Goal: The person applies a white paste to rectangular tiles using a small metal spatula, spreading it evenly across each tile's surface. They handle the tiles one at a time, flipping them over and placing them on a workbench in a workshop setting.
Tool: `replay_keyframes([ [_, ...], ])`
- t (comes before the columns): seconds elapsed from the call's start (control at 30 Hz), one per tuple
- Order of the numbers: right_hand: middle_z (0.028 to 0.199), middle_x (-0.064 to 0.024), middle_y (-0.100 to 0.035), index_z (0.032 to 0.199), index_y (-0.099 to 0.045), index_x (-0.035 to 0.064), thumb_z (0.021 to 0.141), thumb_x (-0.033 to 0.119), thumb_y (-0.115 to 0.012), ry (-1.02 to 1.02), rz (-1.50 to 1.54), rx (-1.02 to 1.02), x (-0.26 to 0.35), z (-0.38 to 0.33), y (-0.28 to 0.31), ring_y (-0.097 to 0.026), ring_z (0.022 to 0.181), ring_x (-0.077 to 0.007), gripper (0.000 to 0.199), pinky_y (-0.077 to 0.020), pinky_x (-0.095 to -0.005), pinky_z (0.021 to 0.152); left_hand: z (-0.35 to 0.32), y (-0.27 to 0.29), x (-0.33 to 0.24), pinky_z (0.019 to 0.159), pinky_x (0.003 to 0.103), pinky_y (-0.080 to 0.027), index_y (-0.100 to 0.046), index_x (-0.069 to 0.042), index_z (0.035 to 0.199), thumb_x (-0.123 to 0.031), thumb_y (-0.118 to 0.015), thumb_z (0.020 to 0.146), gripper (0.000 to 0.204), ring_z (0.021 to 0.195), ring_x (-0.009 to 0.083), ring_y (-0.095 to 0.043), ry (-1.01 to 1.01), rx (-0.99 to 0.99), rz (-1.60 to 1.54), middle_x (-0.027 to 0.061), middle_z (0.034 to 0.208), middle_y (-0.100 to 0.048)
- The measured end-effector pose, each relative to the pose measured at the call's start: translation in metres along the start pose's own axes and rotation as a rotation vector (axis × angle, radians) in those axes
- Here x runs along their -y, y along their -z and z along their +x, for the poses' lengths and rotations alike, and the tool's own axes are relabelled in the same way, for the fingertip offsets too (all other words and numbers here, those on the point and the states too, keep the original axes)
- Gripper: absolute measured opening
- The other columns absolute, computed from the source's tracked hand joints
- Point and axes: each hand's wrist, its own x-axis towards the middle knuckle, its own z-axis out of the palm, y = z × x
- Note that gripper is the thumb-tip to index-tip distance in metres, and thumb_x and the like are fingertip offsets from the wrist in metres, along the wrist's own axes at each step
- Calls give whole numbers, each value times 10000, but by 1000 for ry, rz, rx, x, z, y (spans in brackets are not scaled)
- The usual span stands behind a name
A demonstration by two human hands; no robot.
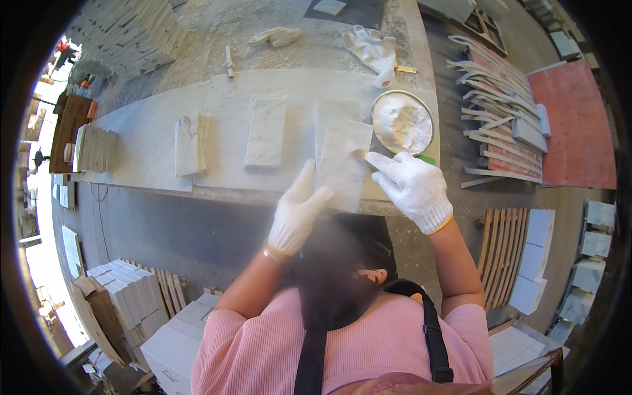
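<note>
My left hand (pixel 294 214), in a white knit glove, is at the near left edge of a pale marble tile (pixel 345 148), its index finger stretched out and thumb apart. A second tile shows partly beneath that one. My right hand (pixel 413 187), gloved too, pinches a small tan-ended tool (pixel 360 154) over the tile's right edge; the fingers cover most of it, so its kind is unclear. Just beyond that hand sits a round tin (pixel 432 125) holding white paste or powder. Left of the tiles, more marble tiles (pixel 266 131) lie in short stacks (pixel 189 145).
A loose white glove (pixel 370 51) and a tan-handled tool (pixel 405 69) lie on the worktable (pixel 217 85) beyond the tin. Another tile stack (pixel 96 148) stands far left. Stone strips (pixel 497 112) fill a rack at right. Boxes (pixel 135 289) and a wooden pallet (pixel 503 257) stand below.
</note>
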Motion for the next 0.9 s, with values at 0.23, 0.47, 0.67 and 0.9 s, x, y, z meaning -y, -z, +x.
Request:
replay_keyframes([
  [0.23,749,-38,-605,1310,-705,316,878,260,-743,-27,17,-26,-1,14,-8,-618,632,-230,437,-529,-365,575,-1,0,-2,1207,330,-285,-311,112,1550,-214,-724,949,800,1493,239,-360,26,11,-26,223,1619,-369],
  [0.47,743,-27,-604,1244,-730,297,875,287,-747,-5,-37,30,-6,12,-16,-628,635,-212,370,-513,-364,541,1,3,3,1134,317,-339,-310,102,1554,-196,-718,952,785,1414,222,-411,52,20,-32,205,1586,-407],
  [0.67,743,-23,-604,1256,-725,305,872,295,-749,-26,-83,-23,-8,18,-21,-627,631,-214,385,-513,-361,545,5,5,16,718,272,-598,-288,19,1593,-175,-688,971,764,959,108,-631,-101,-36,110,93,1325,-613],
  [0.9,756,-33,-618,1335,-693,324,881,270,-742,-59,-41,-36,-5,15,-10,-629,640,-212,460,-520,-359,561,4,7,14,713,279,-603,-274,19,1597,-171,-673,981,759,955,113,-641,12,15,54,98,1287,-632],
])
